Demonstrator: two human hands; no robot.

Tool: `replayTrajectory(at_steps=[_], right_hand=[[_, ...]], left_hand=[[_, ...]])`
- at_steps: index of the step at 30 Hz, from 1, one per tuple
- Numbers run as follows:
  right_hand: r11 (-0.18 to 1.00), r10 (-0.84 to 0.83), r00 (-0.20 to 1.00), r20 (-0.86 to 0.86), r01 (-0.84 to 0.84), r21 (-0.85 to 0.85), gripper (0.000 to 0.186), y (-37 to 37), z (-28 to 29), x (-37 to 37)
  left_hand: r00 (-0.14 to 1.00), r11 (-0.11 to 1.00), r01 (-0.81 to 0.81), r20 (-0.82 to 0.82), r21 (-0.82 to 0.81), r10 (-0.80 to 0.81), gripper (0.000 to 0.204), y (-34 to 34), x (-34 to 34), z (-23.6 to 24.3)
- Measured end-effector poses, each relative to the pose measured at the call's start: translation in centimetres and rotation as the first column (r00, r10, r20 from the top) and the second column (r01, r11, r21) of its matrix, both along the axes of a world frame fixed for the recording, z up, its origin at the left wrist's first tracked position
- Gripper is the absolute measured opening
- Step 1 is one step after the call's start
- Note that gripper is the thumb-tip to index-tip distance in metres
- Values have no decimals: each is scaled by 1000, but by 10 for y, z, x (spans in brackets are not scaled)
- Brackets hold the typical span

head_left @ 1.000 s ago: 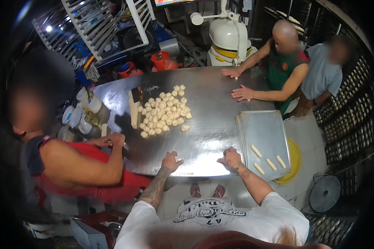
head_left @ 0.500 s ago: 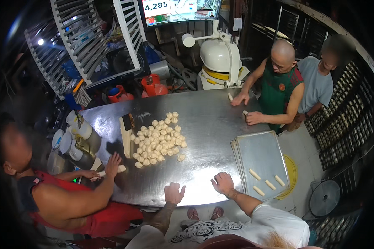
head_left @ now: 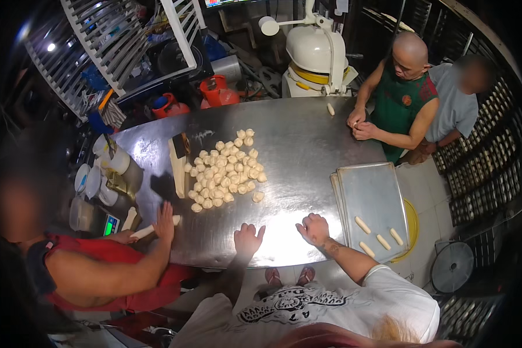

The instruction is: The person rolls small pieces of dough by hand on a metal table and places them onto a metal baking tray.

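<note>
Near the front edge of the steel table (head_left: 293, 139), my left hand (head_left: 249, 239) rests with its fingers loosely bent and its thumb spread aside. My right hand (head_left: 314, 228) is also on the steel, a short way to the right, fingers bent and thumb apart. I see nothing held in either; what lies under the palms is hidden. Beyond my left hand is a pile of round pale dough balls (head_left: 223, 168), and one loose dough ball (head_left: 258, 196) sits nearest me. To my right, dough sticks (head_left: 383, 241) lie on a stack of metal trays (head_left: 371, 185).
A person in red at left presses a dough roll (head_left: 144, 232) beside a scale (head_left: 110, 225) and tubs (head_left: 120, 159). A scraper (head_left: 180, 146) and a wooden piece (head_left: 177, 171) flank the pile. Across, a person in green works dough near a white machine (head_left: 313, 49); another stands behind.
The view has tilted downward. The person in green has brought both hands together. The person in red has pushed a palm along the roll. My hands stay at the table edge.
</note>
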State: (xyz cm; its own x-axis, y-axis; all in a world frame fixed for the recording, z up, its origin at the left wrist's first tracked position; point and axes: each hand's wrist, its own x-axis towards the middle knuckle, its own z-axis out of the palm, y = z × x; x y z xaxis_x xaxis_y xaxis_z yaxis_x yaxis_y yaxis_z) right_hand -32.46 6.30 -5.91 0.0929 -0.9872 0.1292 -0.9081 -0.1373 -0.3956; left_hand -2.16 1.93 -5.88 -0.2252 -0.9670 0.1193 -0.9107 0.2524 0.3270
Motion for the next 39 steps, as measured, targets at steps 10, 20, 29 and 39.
replayTrajectory(at_steps=[10,20,29,39], right_hand=[[991,-68,998,7,69,-113,28,-9,-3,3],[978,-156,987,27,158,-135,33,-18,1,6],[970,-239,971,-21,238,-42,38,-20,0,12],[977,-210,966,149,214,-6,36,-39,2,-1]], left_hand=[[996,995,-78,-44,65,81,39,-18,-8,5],[991,982,-128,-66,-140,120,41,-20,-9,-5],[986,982,-155,-75,-111,147,46,-32,-12,-5],[990,989,-97,-89,114,107,39,-37,-6,7]])
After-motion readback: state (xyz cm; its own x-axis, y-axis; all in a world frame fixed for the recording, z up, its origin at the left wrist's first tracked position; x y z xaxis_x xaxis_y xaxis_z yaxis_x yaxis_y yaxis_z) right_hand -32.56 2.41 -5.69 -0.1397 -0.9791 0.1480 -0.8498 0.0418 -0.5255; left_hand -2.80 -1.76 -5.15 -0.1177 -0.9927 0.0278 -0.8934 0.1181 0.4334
